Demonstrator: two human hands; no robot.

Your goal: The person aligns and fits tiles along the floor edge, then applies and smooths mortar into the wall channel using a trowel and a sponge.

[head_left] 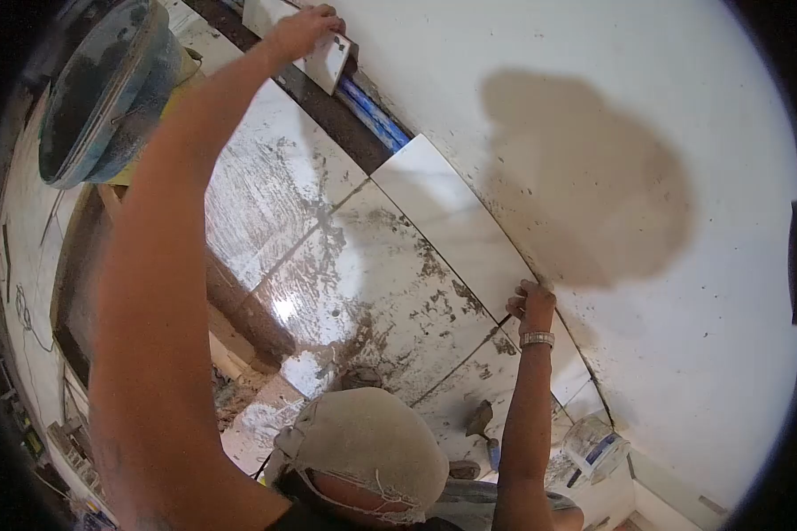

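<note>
At the top, my left hand [305, 34] grips a narrow white tile [329, 60] by its upper side, beside the wall. Below this tile, blue pipes [372, 115] run along an open dark gap in the floor. My right hand [533, 305], with a watch on the wrist, has its fingers curled down at the lower corner of a laid white border tile [456, 208], close to the wall. Whatever may be between those fingers is hidden. Large floor tiles [363, 257] smeared with grey mortar lie between my arms.
A mortar-stained bucket [119, 124] stands at the upper left. My bent knee [372, 442] in torn beige cloth fills the bottom middle. Near my right forearm lie a trowel [480, 419] and a clear plastic container [593, 447]. The white wall [682, 354] borders the right side.
</note>
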